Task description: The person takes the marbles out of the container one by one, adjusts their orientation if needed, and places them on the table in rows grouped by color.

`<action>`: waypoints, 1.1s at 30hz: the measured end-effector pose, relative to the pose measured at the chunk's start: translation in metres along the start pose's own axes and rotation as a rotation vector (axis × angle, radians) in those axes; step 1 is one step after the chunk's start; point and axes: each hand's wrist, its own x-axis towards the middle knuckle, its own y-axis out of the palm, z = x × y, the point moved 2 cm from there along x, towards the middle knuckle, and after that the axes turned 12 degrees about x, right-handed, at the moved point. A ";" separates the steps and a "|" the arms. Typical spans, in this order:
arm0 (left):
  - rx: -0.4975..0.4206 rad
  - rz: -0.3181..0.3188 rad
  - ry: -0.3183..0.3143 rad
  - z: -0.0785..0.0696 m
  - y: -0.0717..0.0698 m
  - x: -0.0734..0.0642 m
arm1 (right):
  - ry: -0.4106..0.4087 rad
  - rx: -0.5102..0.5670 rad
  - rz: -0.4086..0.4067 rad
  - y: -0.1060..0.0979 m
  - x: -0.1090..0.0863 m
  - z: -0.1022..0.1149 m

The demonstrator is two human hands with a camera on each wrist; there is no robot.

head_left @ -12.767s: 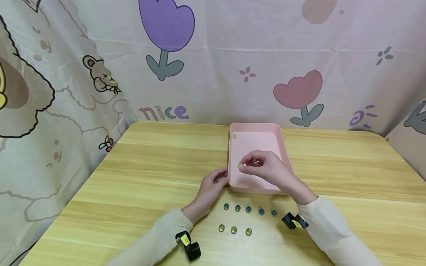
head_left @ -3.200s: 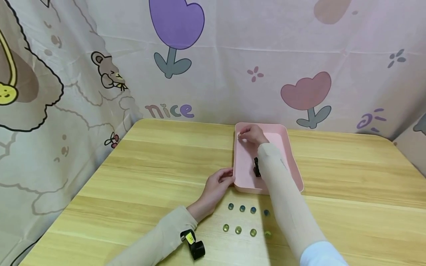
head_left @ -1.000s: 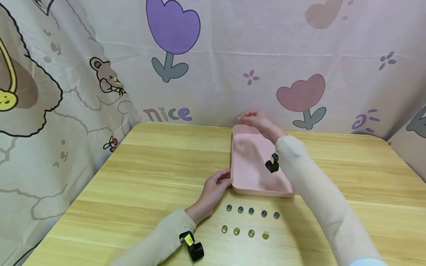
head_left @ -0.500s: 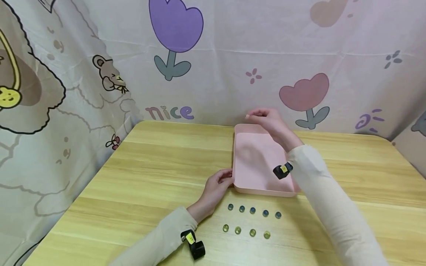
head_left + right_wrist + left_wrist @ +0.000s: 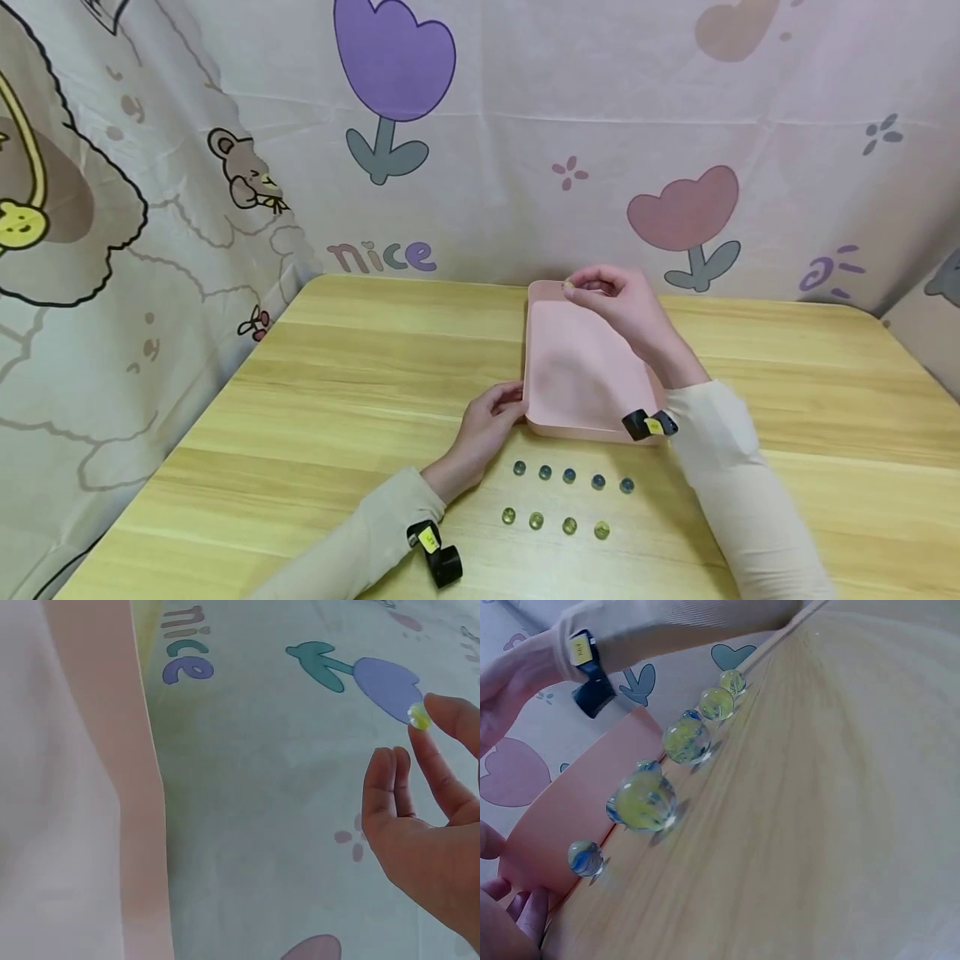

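Observation:
My right hand (image 5: 630, 312) pinches a yellow glass marble (image 5: 418, 715) between thumb and index finger, above the far end of a pink tray (image 5: 585, 432). In the right wrist view its other fingers are loosely bent. My left hand (image 5: 480, 425) holds the tray's left wall near its front corner, fingertips at the outside of the wall and its lower edge. On the table before the tray lie a row of blue marbles (image 5: 569, 476) and, nearer me, a row of yellow marbles (image 5: 570, 526). In the left wrist view the yellow marbles (image 5: 646, 801) partly cover the blue ones.
The wooden table (image 5: 360, 358) reaches back to a patterned cloth (image 5: 495, 192) with printed tulips. More cloth hangs along the left side. A black wrist camera (image 5: 435, 554) sits on the left sleeve, another camera (image 5: 649, 425) on the right.
The right hand has reached into the tray's far left corner, come up with a yellow marble, and drawn back right and nearer. Earlier, the yellow row gained a marble. The left hand stays put.

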 end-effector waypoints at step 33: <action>0.005 0.008 0.013 0.001 0.000 0.001 | -0.282 -0.036 0.035 0.020 -0.030 0.012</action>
